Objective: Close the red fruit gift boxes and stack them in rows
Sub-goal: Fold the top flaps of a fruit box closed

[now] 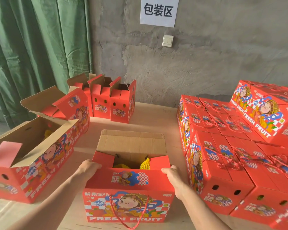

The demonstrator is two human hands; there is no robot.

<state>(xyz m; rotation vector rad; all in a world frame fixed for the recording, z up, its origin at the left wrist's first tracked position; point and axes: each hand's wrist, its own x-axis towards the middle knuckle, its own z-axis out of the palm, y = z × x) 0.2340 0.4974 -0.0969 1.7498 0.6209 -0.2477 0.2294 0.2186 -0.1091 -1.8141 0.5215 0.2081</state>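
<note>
**Desk:** What do the hands have?

**Operator:** On my feed the left hand (88,168) grips the top left corner of the front box (128,205), fingers curled over the edge. The right hand (172,175) holds the top right corner, thumb lying along the near flap (131,178). Both are clamped on that box.

**Desk:** Is it closed?

**Operator:** No. I see the near flap folded inward and the red side flaps (103,158) tipped in. The far flap (131,143) stands up with its plain cardboard side toward me. Through the gap there is yellow fruit (145,164) in a foam net. A red rope handle (111,210) hangs down the front face.

**Desk:** Where does it sit?

**Operator:** On the table (156,117), at the near edge, straight in front of me. To its left lies the left box (40,163), open, with something yellow inside. Behind that is a tilted box (70,105), flaps up. At the back three upright boxes (113,103) stand on end side by side, tops open.

**Desk:** And the finished ones?

**Operator:** On the right, the closed boxes (223,163) stand in tight rows, touching, with rope handles across their tops. A top box (264,113) sits on the far rows. Behind everything I see a grey wall (206,63) with a paper sign (159,11) and a light switch (167,40) below it. A green curtain (32,47) hangs at the left.
</note>
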